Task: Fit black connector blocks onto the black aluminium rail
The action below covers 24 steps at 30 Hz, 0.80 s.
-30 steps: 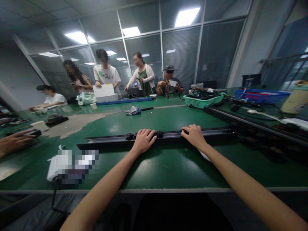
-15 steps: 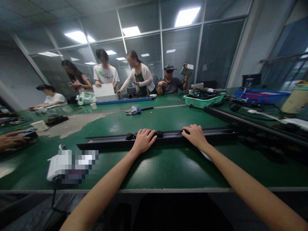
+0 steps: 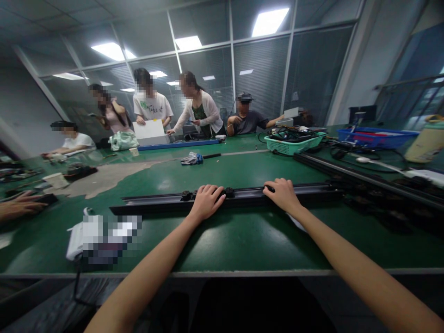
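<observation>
One white T-shirt (image 3: 152,105) reads "Take" in dark script (what follows is unclear).

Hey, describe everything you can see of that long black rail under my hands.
The rail is long, straight and dark, with a slight sheen like painted metal or plastic. It looks like a channel with raised long edges. Small knobby dark parts sit along it on either side of your left hand, which lies over it near mid-length. Your right hand rests farther right. It lies crosswise before you on the green table; its right end blends into dark clutter.
</observation>
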Each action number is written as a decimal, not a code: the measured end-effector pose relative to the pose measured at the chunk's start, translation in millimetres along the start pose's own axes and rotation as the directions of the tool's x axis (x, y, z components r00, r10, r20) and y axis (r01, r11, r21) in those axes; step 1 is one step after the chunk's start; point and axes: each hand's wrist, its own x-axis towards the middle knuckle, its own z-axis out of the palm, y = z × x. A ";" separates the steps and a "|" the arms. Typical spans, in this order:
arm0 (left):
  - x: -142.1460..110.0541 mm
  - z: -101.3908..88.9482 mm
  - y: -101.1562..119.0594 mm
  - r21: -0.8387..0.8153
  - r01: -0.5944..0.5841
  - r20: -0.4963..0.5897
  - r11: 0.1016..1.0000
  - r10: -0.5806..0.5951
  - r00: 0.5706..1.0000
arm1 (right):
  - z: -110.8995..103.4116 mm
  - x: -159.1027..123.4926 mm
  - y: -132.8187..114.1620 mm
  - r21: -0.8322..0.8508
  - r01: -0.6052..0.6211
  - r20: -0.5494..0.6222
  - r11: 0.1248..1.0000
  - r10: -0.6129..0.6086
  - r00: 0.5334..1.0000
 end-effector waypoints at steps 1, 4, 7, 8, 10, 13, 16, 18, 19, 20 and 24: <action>-0.1 0.1 0.1 0.000 0.001 -0.002 1.000 -0.001 1.000 | 0.0 0.0 0.1 0.002 0.000 -0.001 1.000 0.000 1.000; -0.5 0.5 -0.1 -0.002 0.002 -0.003 1.000 -0.002 1.000 | -0.8 0.7 0.9 0.012 0.002 0.006 1.000 -0.002 1.000; -0.6 0.8 -0.3 -0.006 0.001 -0.006 1.000 -0.001 1.000 | -1.6 1.4 2.7 0.013 -0.006 0.017 1.000 0.006 1.000; -0.6 0.9 -0.3 -0.007 0.001 -0.008 1.000 -0.002 1.000 | -1.6 1.4 3.3 0.012 -0.010 0.017 1.000 0.009 1.000; -0.3 1.1 -0.1 -0.008 0.002 -0.007 1.000 -0.002 1.000 | -0.9 0.9 4.2 0.012 -0.013 0.015 1.000 0.013 1.000; 0.2 1.1 0.6 -0.012 0.003 -0.006 1.000 -0.004 1.000 | 0.5 -0.4 4.3 0.010 -0.012 0.003 1.000 0.012 1.000; 0.3 0.9 0.9 -0.009 0.003 -0.002 1.000 -0.003 1.000 | 0.7 -1.1 3.8 0.004 -0.018 -0.001 1.000 0.018 1.000; 0.3 1.1 0.7 -0.001 0.003 0.002 1.000 -0.003 1.000 | -0.3 -0.7 3.8 0.003 -0.020 0.004 1.000 0.020 1.000; 0.3 1.3 0.6 0.004 0.004 0.002 1.000 -0.004 1.000 | -1.0 -0.4 4.1 0.002 -0.021 0.007 1.000 0.021 1.000; 0.4 1.6 0.4 0.008 0.004 0.003 1.000 -0.004 1.000 | -1.8 -0.1 4.4 0.002 -0.023 0.010 1.000 0.023 1.000; 0.5 3.1 -0.1 0.009 -0.002 0.004 1.000 0.002 1.000 | -4.1 0.3 6.3 0.007 -0.028 0.021 1.000 0.028 0.999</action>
